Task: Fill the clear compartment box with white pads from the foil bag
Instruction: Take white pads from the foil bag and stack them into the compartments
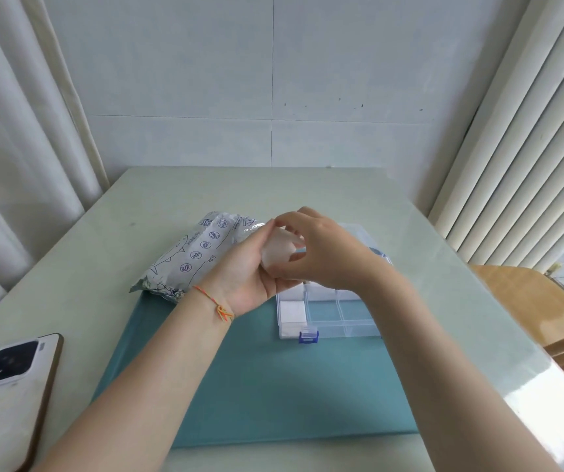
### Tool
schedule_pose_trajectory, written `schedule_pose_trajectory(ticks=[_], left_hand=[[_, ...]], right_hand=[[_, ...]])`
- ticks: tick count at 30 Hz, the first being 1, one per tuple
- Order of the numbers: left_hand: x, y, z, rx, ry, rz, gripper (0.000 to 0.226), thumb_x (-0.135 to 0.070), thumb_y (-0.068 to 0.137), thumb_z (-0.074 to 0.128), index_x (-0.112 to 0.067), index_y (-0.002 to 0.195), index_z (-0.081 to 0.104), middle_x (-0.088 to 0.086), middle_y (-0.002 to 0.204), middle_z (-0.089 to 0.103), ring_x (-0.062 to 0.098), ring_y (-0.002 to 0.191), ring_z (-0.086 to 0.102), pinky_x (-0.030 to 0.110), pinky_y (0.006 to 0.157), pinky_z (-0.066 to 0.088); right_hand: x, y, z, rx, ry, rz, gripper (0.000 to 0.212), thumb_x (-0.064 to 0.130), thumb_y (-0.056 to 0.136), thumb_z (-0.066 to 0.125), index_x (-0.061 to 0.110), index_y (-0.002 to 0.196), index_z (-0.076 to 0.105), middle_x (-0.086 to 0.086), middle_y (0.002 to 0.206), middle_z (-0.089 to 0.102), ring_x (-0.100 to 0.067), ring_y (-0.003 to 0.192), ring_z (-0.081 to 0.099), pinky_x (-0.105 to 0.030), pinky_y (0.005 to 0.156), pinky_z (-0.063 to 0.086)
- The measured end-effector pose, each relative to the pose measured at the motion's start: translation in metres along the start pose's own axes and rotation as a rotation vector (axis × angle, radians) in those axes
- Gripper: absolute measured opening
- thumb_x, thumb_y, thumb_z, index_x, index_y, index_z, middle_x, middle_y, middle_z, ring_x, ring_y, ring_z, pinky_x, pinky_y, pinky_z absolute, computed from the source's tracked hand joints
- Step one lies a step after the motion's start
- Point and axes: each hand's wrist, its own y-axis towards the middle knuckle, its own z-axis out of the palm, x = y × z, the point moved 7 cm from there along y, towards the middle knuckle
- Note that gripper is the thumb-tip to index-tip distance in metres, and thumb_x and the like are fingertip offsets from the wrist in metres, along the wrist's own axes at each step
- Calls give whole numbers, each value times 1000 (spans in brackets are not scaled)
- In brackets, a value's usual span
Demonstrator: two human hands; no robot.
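My left hand (244, 267) cups a small stack of white pads (278, 248) above the table, fingers curled round it. My right hand (321, 247) pinches the top of that stack with thumb and fingertips. Behind and left of my hands lies the printed foil bag (188, 257) on its side. The clear compartment box (341, 318) sits open just below my right hand, with a blue latch at its front. White pads (292, 311) fill its front-left compartment. The compartments to the right look bare. My hands hide the box's far part.
A teal mat (273, 386) covers the middle of the pale green table (120, 226). A white phone (11, 379) lies face down near the front left edge. A wooden chair (539, 301) stands at the right, curtains at both sides.
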Motion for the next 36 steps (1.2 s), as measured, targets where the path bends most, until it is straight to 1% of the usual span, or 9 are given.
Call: schedule_pose_trajectory(ticks=[3, 7, 9, 12, 16, 20, 23, 30, 36], left_hand=[[2, 3, -3, 6, -23, -10, 36, -41, 102, 36, -21, 123, 57, -4, 106, 66, 11, 75, 68, 26, 60, 57], [0, 3, -4, 17, -17, -7, 36, -39, 103, 36, -21, 120, 62, -9, 114, 69, 12, 89, 60, 22, 58, 54], [0, 3, -4, 24, -31, -13, 36, -39, 103, 36, -19, 121, 60, -7, 115, 69, 12, 84, 60, 21, 56, 53], [3, 3, -5, 22, -41, -57, 39, -43, 103, 35, -18, 120, 59, -1, 103, 68, 13, 69, 62, 23, 52, 50], [4, 2, -3, 54, 12, -88, 46, -53, 99, 35, -19, 107, 65, -2, 88, 65, 13, 68, 55, 24, 53, 46], [7, 1, -1, 48, 135, -97, 43, -58, 93, 46, -18, 96, 63, 1, 75, 58, 19, 64, 52, 27, 52, 45], [9, 0, -1, 29, 155, -83, 37, -53, 93, 51, -16, 90, 59, 2, 66, 54, 19, 59, 52, 26, 48, 44], [5, 3, -14, -70, 56, -46, 24, -42, 95, 53, -19, 94, 61, 1, 72, 60, 11, 58, 57, 20, 42, 42], [6, 5, -12, 18, 57, -75, 37, -59, 95, 42, -29, 98, 64, -6, 90, 59, 11, 67, 57, 21, 44, 42]], right_hand=[[-2, 0, -2, 1, 29, 12, 53, 34, 75, 75, 26, 124, 57, 7, 105, 50, -9, 96, 51, -20, 80, 43], [-8, 0, -6, 33, 117, 26, 56, 40, 75, 76, 30, 125, 55, 11, 108, 56, 0, 99, 55, -9, 80, 41], [-9, -1, -8, 51, 135, 34, 57, 39, 75, 77, 31, 126, 53, 13, 108, 58, 1, 100, 56, -7, 80, 42], [-11, -2, -9, 68, 146, 49, 59, 37, 75, 79, 34, 127, 51, 12, 106, 58, -2, 100, 56, -13, 83, 43], [-11, -3, -7, 81, 138, 69, 66, 42, 70, 82, 35, 127, 49, 6, 103, 57, -8, 98, 56, -19, 83, 45], [-6, -2, 0, 62, 80, 55, 75, 53, 62, 84, 32, 125, 47, 6, 97, 49, -4, 85, 48, -17, 72, 39], [-3, -1, 3, 52, 44, 33, 78, 58, 59, 83, 31, 123, 49, 4, 98, 49, -10, 89, 49, -22, 77, 41], [-2, -2, -5, 97, 128, 12, 65, 43, 68, 84, 32, 124, 52, 13, 115, 55, 7, 93, 55, -5, 75, 43], [-1, -4, 4, 133, 118, 7, 76, 27, 72, 81, 31, 135, 41, 12, 112, 56, -4, 97, 54, -1, 71, 39]])
